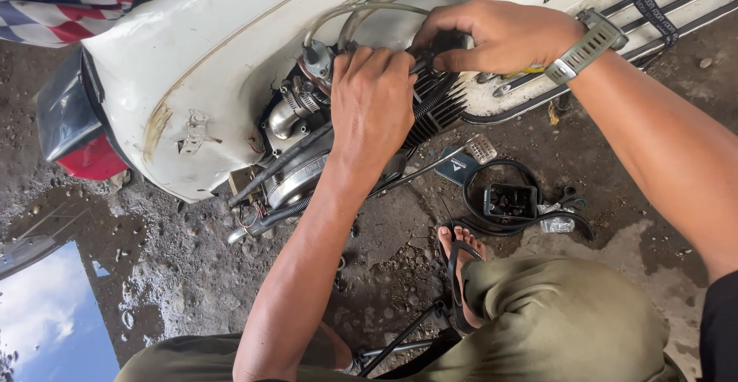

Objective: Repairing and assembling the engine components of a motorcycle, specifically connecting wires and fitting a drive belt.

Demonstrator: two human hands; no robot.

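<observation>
1. Head view, only one there is. I'm squatting by a white scooter body (223,51) tipped on its side, engine (323,159) exposed w/ side panel off.

2. My left hand (371,109) lies palm-down over the engine, back of hand to the camera. Fingers (384,63) curled down onto the top edge of the black finned cylinder (438,109). Can't tell if they're pinching anything, since the tips are hidden behind the knuckles.

3. My right hand (500,36) (green-strap watch (588,44) on that wrist) comes in from the right, fingers bent and closed round a small black part (446,41) sitting at the top of the cylinder. Thumb under, other fingers over it. The part is mostly covered, so exact shape is unclear.

4. Both hands' fingertips are just beside each other, meeting at that black part; cylinder fins show directly below and between them.

5. Grey hose (369,5) arcs just above my left fingers, close but whether it touches I can't say. Chrome carb piece (288,117) sits left of my left hand, near.

6. On the wet ground (192,274) below my right forearm: black tray of small bits (510,200) ringed by a black cable loop (470,197), well apart from both hands.

7. My foot in a sandal (460,263) is near the tray, olive trousers (561,320) in front.
</observation>
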